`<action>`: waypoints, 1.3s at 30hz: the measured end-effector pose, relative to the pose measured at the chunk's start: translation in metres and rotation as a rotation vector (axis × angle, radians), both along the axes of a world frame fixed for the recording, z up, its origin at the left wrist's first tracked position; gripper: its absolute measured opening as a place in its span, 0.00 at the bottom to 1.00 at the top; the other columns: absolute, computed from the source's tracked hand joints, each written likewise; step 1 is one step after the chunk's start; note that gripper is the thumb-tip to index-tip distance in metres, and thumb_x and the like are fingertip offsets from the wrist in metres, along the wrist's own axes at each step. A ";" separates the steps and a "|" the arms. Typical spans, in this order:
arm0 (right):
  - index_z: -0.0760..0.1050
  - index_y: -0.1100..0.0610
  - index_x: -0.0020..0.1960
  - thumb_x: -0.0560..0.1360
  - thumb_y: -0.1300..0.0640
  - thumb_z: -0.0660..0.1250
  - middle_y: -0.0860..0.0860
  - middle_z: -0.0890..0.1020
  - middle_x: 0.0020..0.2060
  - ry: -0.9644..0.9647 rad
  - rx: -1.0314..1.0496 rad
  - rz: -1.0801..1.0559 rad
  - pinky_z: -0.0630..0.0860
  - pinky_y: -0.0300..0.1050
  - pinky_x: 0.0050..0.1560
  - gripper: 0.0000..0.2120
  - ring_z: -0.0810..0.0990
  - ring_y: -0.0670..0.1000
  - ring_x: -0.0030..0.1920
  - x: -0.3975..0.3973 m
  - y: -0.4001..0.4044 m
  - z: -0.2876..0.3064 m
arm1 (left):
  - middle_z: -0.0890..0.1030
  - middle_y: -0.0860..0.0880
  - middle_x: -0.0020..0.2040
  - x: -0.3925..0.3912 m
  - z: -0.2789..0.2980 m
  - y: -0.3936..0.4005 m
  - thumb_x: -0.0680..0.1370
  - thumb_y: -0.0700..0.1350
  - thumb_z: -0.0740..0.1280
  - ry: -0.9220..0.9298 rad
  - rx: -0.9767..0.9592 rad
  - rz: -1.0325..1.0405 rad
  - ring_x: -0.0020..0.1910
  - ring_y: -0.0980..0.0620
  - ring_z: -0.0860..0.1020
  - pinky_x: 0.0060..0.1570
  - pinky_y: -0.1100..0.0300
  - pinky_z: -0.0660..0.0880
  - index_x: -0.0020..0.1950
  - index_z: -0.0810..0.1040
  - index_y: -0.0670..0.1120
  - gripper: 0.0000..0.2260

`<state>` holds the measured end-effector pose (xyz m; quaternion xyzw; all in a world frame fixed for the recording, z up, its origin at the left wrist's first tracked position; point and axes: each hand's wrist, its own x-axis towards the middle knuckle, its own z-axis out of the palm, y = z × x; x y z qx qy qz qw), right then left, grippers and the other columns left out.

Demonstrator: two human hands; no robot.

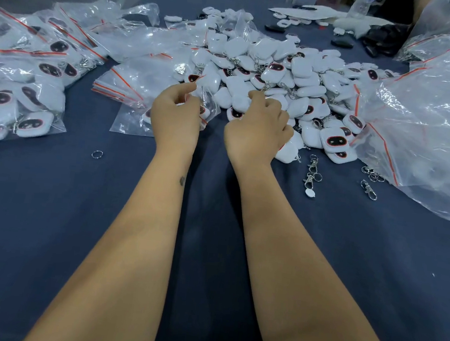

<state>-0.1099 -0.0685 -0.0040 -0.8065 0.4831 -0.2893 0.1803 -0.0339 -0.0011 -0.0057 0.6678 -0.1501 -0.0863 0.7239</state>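
The left hand (pixel 175 112) pinches the mouth of the clear zip bag (pixel 132 117), which lies just beside the keychain pile (pixel 284 73), so it gapes for loading, while the right hand (pixel 256 129) curls into the pile's near edge, its grasp hidden.

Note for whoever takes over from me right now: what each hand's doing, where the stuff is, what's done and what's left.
Left hand pinches a clear plastic zip bag with a red strip, keychains already inside.
Right hand lies curled on the near edge of the pile of white square keychains; its grip is hidden.
Done: filled bags lie at far left.
Left: the big pile to bag; empty bags stacked beside the held one.
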 end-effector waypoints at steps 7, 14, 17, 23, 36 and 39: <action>0.67 0.51 0.70 0.71 0.66 0.63 0.53 0.70 0.64 0.039 -0.024 0.056 0.63 0.47 0.60 0.29 0.68 0.56 0.63 -0.001 -0.002 -0.002 | 0.79 0.58 0.38 -0.002 -0.001 0.000 0.76 0.39 0.62 -0.062 0.130 -0.089 0.34 0.65 0.76 0.39 0.65 0.73 0.53 0.82 0.52 0.13; 0.72 0.57 0.66 0.70 0.74 0.53 0.54 0.74 0.61 -0.646 0.219 0.174 0.67 0.34 0.50 0.27 0.71 0.46 0.53 0.001 0.007 0.004 | 0.83 0.54 0.46 -0.007 0.000 0.002 0.73 0.39 0.62 -0.178 0.292 -0.189 0.42 0.51 0.79 0.51 0.48 0.80 0.41 0.81 0.58 0.14; 0.73 0.57 0.63 0.73 0.72 0.57 0.52 0.76 0.56 -0.835 0.368 0.130 0.70 0.28 0.43 0.22 0.75 0.43 0.45 0.003 0.004 0.006 | 0.82 0.58 0.43 -0.007 -0.001 0.001 0.74 0.41 0.63 -0.206 0.332 -0.197 0.39 0.56 0.78 0.48 0.55 0.78 0.42 0.80 0.59 0.13; 0.75 0.59 0.57 0.75 0.73 0.57 0.53 0.80 0.47 -1.021 0.569 0.130 0.76 0.30 0.42 0.16 0.78 0.43 0.41 0.003 -0.001 0.007 | 0.70 0.47 0.32 -0.010 0.001 0.000 0.74 0.50 0.63 -0.183 0.312 -0.231 0.32 0.52 0.66 0.38 0.55 0.66 0.37 0.73 0.38 0.15; 0.78 0.58 0.55 0.76 0.71 0.58 0.50 0.81 0.48 -0.822 0.541 0.224 0.75 0.46 0.63 0.15 0.79 0.47 0.52 0.006 0.002 0.005 | 0.77 0.49 0.34 -0.012 0.008 0.000 0.74 0.54 0.66 0.054 0.160 -0.206 0.37 0.48 0.75 0.46 0.48 0.75 0.29 0.77 0.51 0.14; 0.80 0.62 0.55 0.76 0.66 0.61 0.52 0.82 0.49 -0.751 0.620 0.271 0.76 0.47 0.58 0.12 0.79 0.50 0.50 0.007 0.004 0.006 | 0.79 0.48 0.36 -0.011 0.009 0.000 0.75 0.53 0.65 0.060 0.134 -0.238 0.39 0.46 0.77 0.48 0.45 0.76 0.33 0.80 0.52 0.12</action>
